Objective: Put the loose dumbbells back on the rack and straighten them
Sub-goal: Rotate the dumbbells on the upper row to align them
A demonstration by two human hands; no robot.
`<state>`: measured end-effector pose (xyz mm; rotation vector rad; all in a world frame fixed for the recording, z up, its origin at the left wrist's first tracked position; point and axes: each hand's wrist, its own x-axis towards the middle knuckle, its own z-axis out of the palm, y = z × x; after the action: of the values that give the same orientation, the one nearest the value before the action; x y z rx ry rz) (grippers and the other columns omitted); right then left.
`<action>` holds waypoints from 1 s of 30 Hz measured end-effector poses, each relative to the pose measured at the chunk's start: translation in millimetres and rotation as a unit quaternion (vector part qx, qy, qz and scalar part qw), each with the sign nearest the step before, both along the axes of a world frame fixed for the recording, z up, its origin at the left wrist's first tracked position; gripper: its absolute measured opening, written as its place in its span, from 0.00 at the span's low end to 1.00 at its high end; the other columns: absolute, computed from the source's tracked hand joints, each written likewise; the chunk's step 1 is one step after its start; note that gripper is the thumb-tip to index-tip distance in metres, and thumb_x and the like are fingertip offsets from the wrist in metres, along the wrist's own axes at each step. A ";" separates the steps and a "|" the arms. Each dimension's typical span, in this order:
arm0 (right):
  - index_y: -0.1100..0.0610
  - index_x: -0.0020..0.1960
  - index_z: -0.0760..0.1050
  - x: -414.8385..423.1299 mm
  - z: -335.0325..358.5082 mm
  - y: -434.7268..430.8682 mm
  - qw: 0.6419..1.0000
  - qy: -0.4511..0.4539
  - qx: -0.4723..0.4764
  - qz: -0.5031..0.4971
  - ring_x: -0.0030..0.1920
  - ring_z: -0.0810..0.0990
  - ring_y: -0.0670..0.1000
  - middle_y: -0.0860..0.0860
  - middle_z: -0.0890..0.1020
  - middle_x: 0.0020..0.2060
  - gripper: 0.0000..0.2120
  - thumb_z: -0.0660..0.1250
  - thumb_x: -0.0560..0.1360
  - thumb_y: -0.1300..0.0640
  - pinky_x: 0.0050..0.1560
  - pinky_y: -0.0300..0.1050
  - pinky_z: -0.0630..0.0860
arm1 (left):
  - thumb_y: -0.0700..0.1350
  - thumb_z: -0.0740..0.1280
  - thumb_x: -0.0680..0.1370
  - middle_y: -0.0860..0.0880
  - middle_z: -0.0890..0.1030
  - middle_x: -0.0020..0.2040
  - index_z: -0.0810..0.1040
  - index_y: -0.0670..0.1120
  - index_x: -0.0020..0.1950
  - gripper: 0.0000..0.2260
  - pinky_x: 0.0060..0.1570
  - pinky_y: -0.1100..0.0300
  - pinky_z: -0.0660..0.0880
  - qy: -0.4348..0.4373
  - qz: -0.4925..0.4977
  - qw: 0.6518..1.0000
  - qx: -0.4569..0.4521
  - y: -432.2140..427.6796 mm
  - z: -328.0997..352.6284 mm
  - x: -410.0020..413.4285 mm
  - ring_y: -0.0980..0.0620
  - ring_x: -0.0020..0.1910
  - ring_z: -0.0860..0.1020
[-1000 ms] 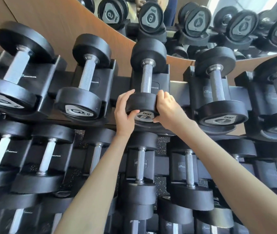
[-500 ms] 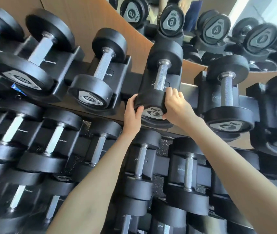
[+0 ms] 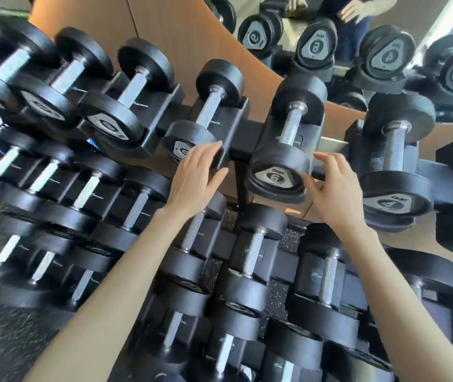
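Tiered black rack (image 3: 243, 142) below a wood panel (image 3: 181, 51); the far-left dumbbells are blurred and the forearms hide parts of the lower rows. Dumbbell marked 6 (image 3: 277, 172) sits in its top-row cradle, between both hands. Left hand (image 3: 197, 172) is open and apart from it; right hand (image 3: 332, 186) is loosely spread just beside its near head — contact unclear.

Dumbbells (image 3: 283, 150): black heads, silver knurled handles, grey end plates; rack (image 3: 240, 139) black; floor (image 3: 2, 340) black, speckled.
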<state>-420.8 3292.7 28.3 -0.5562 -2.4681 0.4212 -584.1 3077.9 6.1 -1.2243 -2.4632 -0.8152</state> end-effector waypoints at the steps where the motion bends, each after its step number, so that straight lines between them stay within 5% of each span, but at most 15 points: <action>1: 0.61 0.62 0.71 1.3 2.1 0.0 1.000 -0.003 -0.005 -0.002 0.56 0.75 0.61 0.58 0.76 0.57 0.19 0.67 0.74 0.56 0.56 0.56 0.72 | 0.53 0.56 0.79 0.44 0.72 0.67 0.67 0.41 0.70 0.24 0.66 0.57 0.61 0.011 0.001 1.000 -0.009 -0.6 5.7 0.4 0.46 0.66 0.68; 7: 0.63 0.69 0.64 17.2 -18.1 -10.1 0.998 -0.040 0.023 0.046 0.62 0.72 0.61 0.59 0.71 0.64 0.31 0.71 0.71 0.56 0.60 0.57 0.71 | 0.52 0.56 0.79 0.44 0.72 0.67 0.67 0.42 0.71 0.23 0.66 0.54 0.63 0.077 -0.075 0.993 -0.055 -4.8 -4.2 14.7 0.47 0.67 0.68; 14: 0.58 0.75 0.51 -20.2 -37.8 14.2 0.986 -0.122 -0.114 0.016 0.71 0.64 0.55 0.54 0.61 0.73 0.38 0.69 0.73 0.53 0.64 0.51 0.67 | 0.52 0.63 0.79 0.47 0.59 0.76 0.53 0.45 0.77 0.31 0.67 0.52 0.63 -0.040 -0.144 0.984 -0.099 60.0 -16.1 -10.8 0.49 0.73 0.59; 18: 0.58 0.73 0.57 -36.1 -31.3 30.0 0.972 -0.175 -0.156 0.021 0.65 0.71 0.59 0.56 0.68 0.69 0.37 0.73 0.70 0.54 0.62 0.55 0.69 | 0.50 0.64 0.79 0.45 0.59 0.75 0.51 0.45 0.77 0.32 0.68 0.53 0.62 -0.161 -0.161 0.973 -0.048 91.0 -24.8 -17.4 0.47 0.73 0.61; 24: 0.61 0.63 0.66 -40.1 -14.3 32.5 0.967 -0.242 -0.078 0.008 0.55 0.76 0.62 0.60 0.78 0.56 0.28 0.74 0.69 0.55 0.52 0.53 0.73 | 0.46 0.67 0.77 0.44 0.67 0.70 0.60 0.40 0.72 0.28 0.58 0.65 0.62 -0.241 -0.152 0.958 0.023 96.6 -39.5 -25.9 0.47 0.67 0.68; 30: 0.61 0.62 0.67 -49.3 5.6 25.8 0.957 -0.290 0.012 0.006 0.49 0.77 0.65 0.62 0.79 0.50 0.25 0.72 0.70 0.54 0.46 0.52 0.72 | 0.43 0.69 0.75 0.44 0.70 0.69 0.62 0.43 0.71 0.28 0.67 0.51 0.65 -0.343 -0.147 0.926 0.061 94.4 -55.1 -36.0 0.47 0.68 0.67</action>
<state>-470.1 3318.5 33.9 -0.7371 -3.0304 0.2551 -620.1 3172.3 -49.0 -1.4661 -2.6906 -1.7025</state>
